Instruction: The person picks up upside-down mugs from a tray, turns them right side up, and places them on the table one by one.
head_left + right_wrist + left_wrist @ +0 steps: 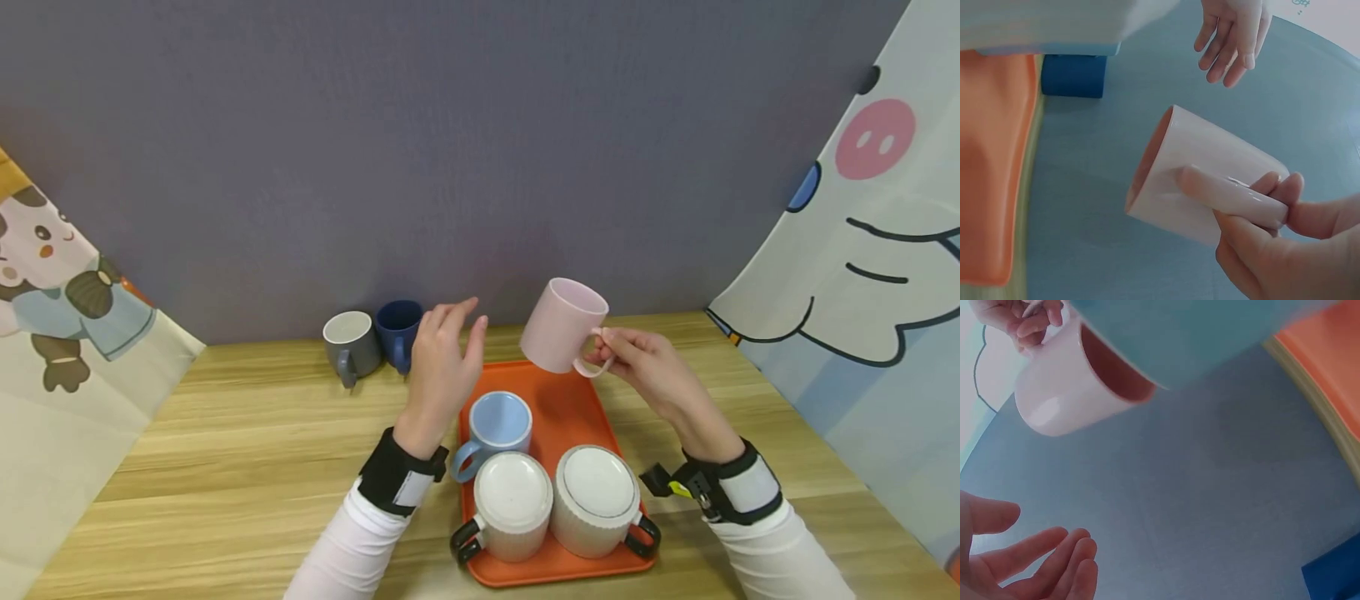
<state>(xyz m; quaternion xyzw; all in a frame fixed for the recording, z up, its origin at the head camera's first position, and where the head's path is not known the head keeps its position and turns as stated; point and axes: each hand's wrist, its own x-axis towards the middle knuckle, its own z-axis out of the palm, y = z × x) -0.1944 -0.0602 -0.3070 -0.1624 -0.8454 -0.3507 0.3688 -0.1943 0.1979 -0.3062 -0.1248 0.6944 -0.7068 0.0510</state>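
My right hand pinches the handle of a pale pink mug, raised and tilted above the far end of an orange tray. In the right wrist view, fingers and thumb close round the handle. My left hand is to the left of the pink mug, over the tray's left edge, apart from it with its fingers extended and nothing held. Below it on the tray stands a light blue mug. Two ribbed whitish mugs with black handles, one left and one right, occupy the tray's near end.
Left of the tray, against the grey backdrop, a grey mug with a white inside stands beside a navy mug. Wood-grain table surrounds the tray. Printed cartoon cloths hang at both sides.
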